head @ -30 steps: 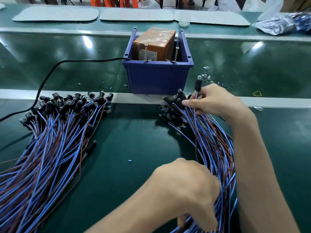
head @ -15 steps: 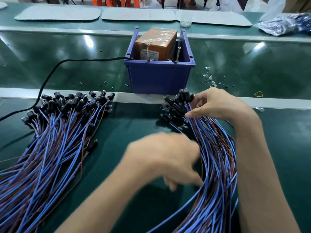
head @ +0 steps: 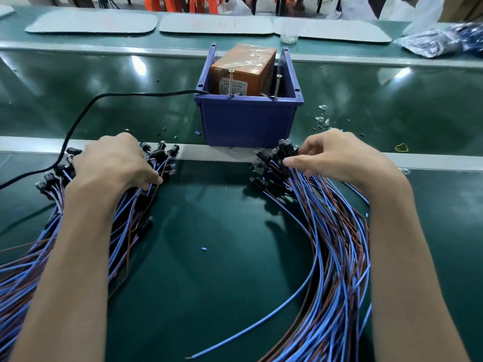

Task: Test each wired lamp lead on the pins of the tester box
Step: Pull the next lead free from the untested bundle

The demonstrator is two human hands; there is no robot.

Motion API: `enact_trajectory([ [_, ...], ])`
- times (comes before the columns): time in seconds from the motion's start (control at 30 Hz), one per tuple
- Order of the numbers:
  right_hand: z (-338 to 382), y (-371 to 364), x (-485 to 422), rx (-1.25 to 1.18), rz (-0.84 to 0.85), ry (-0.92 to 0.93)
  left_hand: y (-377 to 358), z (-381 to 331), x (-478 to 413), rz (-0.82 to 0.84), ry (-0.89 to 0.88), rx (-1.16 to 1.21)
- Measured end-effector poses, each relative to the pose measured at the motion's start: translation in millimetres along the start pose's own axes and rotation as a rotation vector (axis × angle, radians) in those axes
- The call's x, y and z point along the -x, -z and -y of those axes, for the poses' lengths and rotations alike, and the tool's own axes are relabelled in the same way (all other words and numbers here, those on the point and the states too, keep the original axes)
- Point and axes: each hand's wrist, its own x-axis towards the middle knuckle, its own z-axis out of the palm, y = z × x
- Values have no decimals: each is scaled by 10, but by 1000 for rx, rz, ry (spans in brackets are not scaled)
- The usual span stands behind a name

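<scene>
Left hand (head: 115,163) and right hand (head: 337,158) lie palm-down.

Left hand (head: 112,163) crossed onto left lead bundle (head: 78,244), right hand (head: 337,158) lowered

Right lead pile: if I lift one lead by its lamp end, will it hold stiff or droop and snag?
Likely floppy: the leads lie in loose curves. Probably light, being thin wire. It may snag, since they cross one another.

Blue bin (head: 248,121); orange box (head: 244,71); blue/brown leads (head: 332,246); black cable (head: 78,118); green belt (head: 209,283).
</scene>
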Motion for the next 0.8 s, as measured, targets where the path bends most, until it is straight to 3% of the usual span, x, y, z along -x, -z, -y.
enact_trajectory([
  [0.13,12,8,17,-16,-14,-2,53,46,-14,-41,41,39],
  [0.4,27,10,20,-65,-19,11,41,19,27,64,23,-41],
  [0.7,144,19,20,-242,-202,137,128,-94,136,-122,-215,198],
  [0.8,287,-38,52,-370,-121,199,177,-191,251,-126,-399,414],
])
